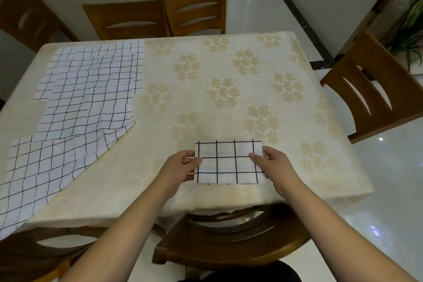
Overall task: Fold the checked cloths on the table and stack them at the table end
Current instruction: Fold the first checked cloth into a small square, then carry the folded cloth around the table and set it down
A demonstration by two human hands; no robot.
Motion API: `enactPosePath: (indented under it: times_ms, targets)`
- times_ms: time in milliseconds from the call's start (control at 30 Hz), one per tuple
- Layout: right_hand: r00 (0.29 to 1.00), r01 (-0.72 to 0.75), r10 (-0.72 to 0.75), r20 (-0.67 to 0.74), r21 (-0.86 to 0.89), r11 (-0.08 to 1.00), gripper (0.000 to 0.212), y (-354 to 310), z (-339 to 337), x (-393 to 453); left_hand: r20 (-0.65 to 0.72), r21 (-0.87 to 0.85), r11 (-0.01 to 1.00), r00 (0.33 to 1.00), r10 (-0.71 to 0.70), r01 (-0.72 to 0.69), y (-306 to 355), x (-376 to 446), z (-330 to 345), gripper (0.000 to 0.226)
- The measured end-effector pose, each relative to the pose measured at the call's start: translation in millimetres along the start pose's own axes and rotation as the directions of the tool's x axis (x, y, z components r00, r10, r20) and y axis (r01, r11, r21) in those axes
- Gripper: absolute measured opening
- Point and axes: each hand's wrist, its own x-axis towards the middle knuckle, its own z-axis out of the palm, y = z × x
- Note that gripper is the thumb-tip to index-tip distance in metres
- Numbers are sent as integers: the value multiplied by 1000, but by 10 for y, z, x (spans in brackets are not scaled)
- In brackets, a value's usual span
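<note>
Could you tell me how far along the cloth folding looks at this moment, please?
One folded cloth is a small neat rectangle near the table's near edge, so its folding looks done. The left hand and right hand grip its two short sides, and it is not yet placed on a stack. Several unfolded cloths lie spread and overlapping on the table's left side, so most of the job remains.

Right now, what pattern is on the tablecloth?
Cream tablecloth with pale beige flower clusters, head view.

We note one folded checked cloth, a small white rectangle with black grid, flat near the table's front edge. Several unfolded checked cloths lie overlapped at left.
</note>
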Motion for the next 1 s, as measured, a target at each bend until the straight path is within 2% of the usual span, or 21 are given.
enactPosePath:
  times_ms: [33, 100, 233, 300, 433, 567, 833, 1000]
  targets:
    - [1000, 18, -18, -18, -25, 1000, 14, 8, 29, -96, -9, -7, 1000, 1000, 7, -7, 5, -64, -29, 29]
    - [998, 52, -55, -34, -78, 996, 13, 73, 83, -249, -26, 5, 1000, 999, 18, -18, -13, -184, -90, 32]
    - [996, 56, -69, -51, -227, 972, 31, 132, 198, -666, -20, 5, 1000, 1000, 15, -15, -118, -406, -167, 31]
    - [996, 30, -45, -73, -197, 980, 28, 216, 213, -836, 4, 29, 999, 1000, 24, -24, -141, -521, -180, 31]
    - [987, 3, -6, -160, -21, 1000, 35, 388, 177, -1183, 100, 85, 994, 993, 57, -66, -161, -709, -123, 23]
    - [971, 5, 23, -236, 119, 993, 29, 512, 79, -1523, 164, 154, 982, 983, 83, -108, -186, -850, 40, 20]
    - [894, 130, -72, -442, 102, 986, 39, 775, -328, -2177, 307, 296, 924, 940, 147, -241, -234, -1114, 596, 16]
    - [845, 111, -19, -535, 140, 984, 43, 999, -699, -2566, 418, 330, 896, 897, 144, -298, -251, -1381, 1162, 13]
